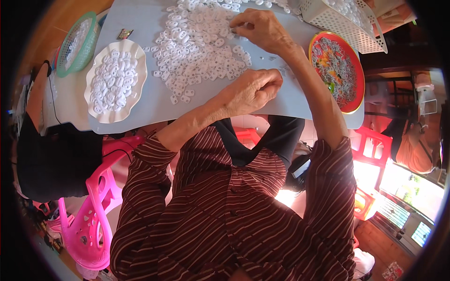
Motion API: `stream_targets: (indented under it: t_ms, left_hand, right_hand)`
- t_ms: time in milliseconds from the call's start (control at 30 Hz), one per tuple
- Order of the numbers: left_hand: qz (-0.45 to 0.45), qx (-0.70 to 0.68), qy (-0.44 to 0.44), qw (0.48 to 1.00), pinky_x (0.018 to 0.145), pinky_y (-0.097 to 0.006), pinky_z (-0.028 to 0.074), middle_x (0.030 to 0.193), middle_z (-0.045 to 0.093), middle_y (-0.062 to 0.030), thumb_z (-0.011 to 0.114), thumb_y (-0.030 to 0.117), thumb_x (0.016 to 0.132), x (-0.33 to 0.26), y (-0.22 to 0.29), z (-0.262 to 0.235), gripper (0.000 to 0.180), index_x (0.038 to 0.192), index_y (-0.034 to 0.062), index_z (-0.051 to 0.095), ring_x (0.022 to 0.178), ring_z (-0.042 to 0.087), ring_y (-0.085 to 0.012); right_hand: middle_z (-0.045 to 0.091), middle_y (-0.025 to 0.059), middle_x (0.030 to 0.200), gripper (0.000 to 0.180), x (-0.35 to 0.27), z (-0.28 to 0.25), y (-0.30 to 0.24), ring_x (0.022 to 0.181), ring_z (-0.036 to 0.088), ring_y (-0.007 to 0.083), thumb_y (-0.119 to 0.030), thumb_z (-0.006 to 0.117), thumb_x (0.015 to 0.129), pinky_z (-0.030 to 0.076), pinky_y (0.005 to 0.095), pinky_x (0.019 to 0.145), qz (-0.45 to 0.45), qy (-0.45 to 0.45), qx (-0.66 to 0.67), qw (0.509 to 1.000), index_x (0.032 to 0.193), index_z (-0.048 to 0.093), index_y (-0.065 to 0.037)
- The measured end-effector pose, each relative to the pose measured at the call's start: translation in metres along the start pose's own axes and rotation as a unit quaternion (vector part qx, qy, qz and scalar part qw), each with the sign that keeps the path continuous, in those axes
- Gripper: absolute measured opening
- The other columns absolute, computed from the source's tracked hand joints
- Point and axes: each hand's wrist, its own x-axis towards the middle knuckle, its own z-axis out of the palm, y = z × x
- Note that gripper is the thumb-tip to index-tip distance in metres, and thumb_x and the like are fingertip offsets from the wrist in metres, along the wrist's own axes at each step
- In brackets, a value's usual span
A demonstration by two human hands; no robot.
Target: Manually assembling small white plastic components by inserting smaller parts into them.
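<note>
A loose heap of small white plastic pieces with two holes [199, 56] spreads over the grey-blue tabletop [154, 110]. My right hand [262, 30] reaches to the heap's right edge, thumb and fingertips drawn together beside the white pieces. Closer to me, my left hand [255, 91] hovers by the table's front edge with its fingers curled and pressed together. Anything in either hand's fingertips is too small or hidden to make out. Right of my hands stands a round red tray with a yellow rim [362, 79], filled with small grey metallic-looking parts. A few grey bits lie between the tray and my hands.
On the left are a scalloped white dish [107, 117] of thicker white pieces, a green basket [62, 70] and a small wrapper [125, 33]. A white perforated basket [328, 24] stands far right. Pink chair [96, 206] and red chair [375, 140] flank me; other people sit on both sides.
</note>
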Motion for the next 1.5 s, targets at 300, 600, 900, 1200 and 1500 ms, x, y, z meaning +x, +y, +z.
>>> stream_targets:
  t_ms: [300, 600, 900, 1200, 1500]
  left_hand:
    - [0.032, 0.044, 0.002, 0.999, 0.062, -0.033, 0.045, 0.075, 0.056, -0.0113, 0.053, 0.005, 0.084, -0.001, -0.003, 0.001, 0.008, 0.091, 0.0010, 0.053, 0.066, 0.055, -0.0233]
    - [0.078, 0.078, 0.023, 0.994, 0.062, -0.042, 0.045, 0.073, 0.058, -0.0180, 0.056, 0.004, 0.079, 0.000, -0.006, 0.004, 0.007, 0.084, 0.0010, 0.052, 0.071, 0.058, -0.0359]
    - [0.077, 0.075, 0.005, 0.994, 0.064, -0.036, 0.044, 0.073, 0.055, -0.0122, 0.055, 0.004, 0.080, 0.000, -0.010, 0.003, 0.009, 0.087, 0.0023, 0.051, 0.067, 0.055, -0.0277]
    - [0.099, 0.095, 0.002, 0.991, 0.064, -0.035, 0.044, 0.074, 0.055, -0.0118, 0.054, 0.005, 0.081, 0.001, -0.013, 0.004, 0.008, 0.088, 0.0028, 0.052, 0.069, 0.054, -0.0275]
    - [0.090, 0.093, -0.007, 0.992, 0.063, -0.035, 0.044, 0.074, 0.054, -0.0118, 0.055, 0.005, 0.081, 0.001, -0.010, 0.004, 0.009, 0.090, 0.0030, 0.053, 0.068, 0.054, -0.0270]
  right_hand:
    - [0.067, 0.0113, 0.076, 0.015, -0.011, -0.018, -0.004, 0.069, 0.065, 0.0259, -0.014, 0.063, 0.076, 0.051, 0.0344, 0.068, 0.094, 0.012, 0.006, 0.995, 0.087, 0.069, -0.006]
    - [0.066, 0.0139, 0.078, 0.016, 0.001, -0.001, -0.015, 0.072, 0.064, 0.0271, -0.013, 0.062, 0.074, 0.050, 0.0349, 0.071, -0.002, -0.038, -0.023, 0.999, 0.086, 0.069, -0.005]
    - [0.064, 0.0147, 0.072, 0.011, 0.004, -0.005, -0.030, 0.069, 0.063, 0.0282, -0.009, 0.059, 0.071, 0.049, 0.0371, 0.067, 0.031, -0.102, -0.041, 0.993, 0.077, 0.064, -0.003]
    - [0.065, 0.0172, 0.075, 0.014, -0.002, -0.022, -0.003, 0.070, 0.065, 0.0276, -0.006, 0.059, 0.075, 0.051, 0.0348, 0.066, 0.020, -0.008, -0.052, 0.998, 0.084, 0.066, 0.001]
    - [0.066, 0.0124, 0.074, 0.015, -0.012, -0.019, -0.013, 0.066, 0.064, 0.0252, -0.009, 0.060, 0.074, 0.051, 0.0340, 0.067, 0.043, -0.048, -0.008, 0.998, 0.087, 0.068, -0.005]
